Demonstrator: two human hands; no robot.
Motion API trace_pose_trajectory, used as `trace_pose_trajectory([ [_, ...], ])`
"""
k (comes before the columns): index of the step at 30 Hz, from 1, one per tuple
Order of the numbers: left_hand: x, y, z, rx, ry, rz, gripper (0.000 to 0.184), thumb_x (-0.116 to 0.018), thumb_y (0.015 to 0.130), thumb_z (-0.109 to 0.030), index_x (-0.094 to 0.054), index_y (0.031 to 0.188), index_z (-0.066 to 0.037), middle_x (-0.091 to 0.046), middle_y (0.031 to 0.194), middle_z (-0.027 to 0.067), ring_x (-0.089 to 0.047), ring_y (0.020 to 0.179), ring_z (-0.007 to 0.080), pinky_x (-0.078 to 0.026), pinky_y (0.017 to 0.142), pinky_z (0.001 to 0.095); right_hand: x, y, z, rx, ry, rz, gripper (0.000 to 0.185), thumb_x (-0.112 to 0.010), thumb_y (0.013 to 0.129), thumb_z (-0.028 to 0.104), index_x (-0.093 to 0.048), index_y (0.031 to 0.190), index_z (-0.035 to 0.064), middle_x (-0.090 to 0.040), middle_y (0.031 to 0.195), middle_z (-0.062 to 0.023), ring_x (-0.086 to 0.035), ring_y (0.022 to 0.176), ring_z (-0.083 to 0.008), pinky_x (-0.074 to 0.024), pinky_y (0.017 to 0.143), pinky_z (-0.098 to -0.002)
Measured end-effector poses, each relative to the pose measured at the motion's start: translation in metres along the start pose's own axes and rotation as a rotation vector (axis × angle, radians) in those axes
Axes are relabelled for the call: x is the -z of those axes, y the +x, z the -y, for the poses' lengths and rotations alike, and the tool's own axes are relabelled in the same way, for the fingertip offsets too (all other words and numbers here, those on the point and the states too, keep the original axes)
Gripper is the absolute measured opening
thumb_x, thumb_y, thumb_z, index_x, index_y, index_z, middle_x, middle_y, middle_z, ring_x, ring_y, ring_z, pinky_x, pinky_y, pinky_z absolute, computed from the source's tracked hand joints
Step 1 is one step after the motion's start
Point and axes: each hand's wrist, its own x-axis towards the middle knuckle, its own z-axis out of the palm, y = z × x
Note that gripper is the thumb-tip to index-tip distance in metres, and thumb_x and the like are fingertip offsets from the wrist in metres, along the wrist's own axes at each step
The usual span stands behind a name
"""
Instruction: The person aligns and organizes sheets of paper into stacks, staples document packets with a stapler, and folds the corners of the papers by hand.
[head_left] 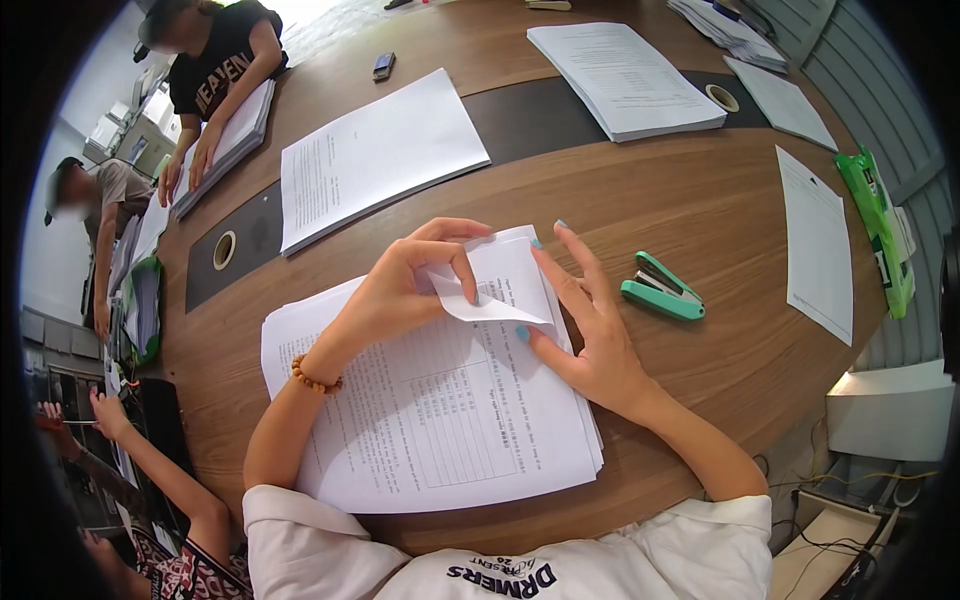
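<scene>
The top printed sheet point(492, 312) looks thin, light and easily creased, probably best held by its edge. Its curled flap sits in the left hand point(425, 275), pinched by bent fingers; the right hand point(592, 335), fingers spread, rests along the paper stack's point(594, 447) right side on the desk point(720, 400).

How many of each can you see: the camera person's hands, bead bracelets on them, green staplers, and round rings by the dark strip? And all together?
Hands: 2, the left hand and right hand
Bead bracelets: 1
Green staplers: 1
Round rings: 2
Total: 6
</scene>
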Motion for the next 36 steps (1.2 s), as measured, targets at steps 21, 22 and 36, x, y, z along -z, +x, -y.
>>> trace_pose_trajectory([
  [21,-0.003,-0.001,-0.002,0.047,-0.010,-0.122,0.031,-0.070,0.053,0.007,-0.065,0.080,-0.007,-0.055,0.098,0.0047,-0.048,0.107,0.0192,-0.034,0.097,0.0338,0.000,0.000,0.001,0.130,-0.235,0.020,0.049,-0.063,0.072,0.009,-0.057,0.119,0.0204,-0.024,0.139,-0.0188,-0.026,0.127,-0.0379,-0.0296,0.100,-0.0453],
  [22,-0.005,-0.001,-0.002,0.047,-0.009,-0.122,0.031,-0.070,0.053,0.007,-0.065,0.080,-0.007,-0.055,0.098,0.0047,-0.048,0.107,0.0192,-0.034,0.097,0.0338,0.000,0.000,0.001,0.136,-0.235,0.006,0.050,-0.063,0.072,0.008,-0.057,0.119,0.0219,-0.024,0.139,-0.0191,-0.027,0.127,-0.0381,-0.0298,0.100,-0.0454],
  [36,-0.001,0.001,0.006,-0.056,0.017,-0.077,0.018,-0.072,0.052,0.004,-0.060,0.056,-0.008,-0.055,0.106,0.0057,-0.051,0.102,0.0189,-0.043,0.087,0.0330,0.004,0.001,0.004,0.039,-0.249,0.046,0.057,-0.066,0.070,0.014,-0.048,0.123,0.0030,-0.019,0.141,-0.0192,-0.026,0.127,-0.0376,-0.0294,0.100,-0.0451],
])
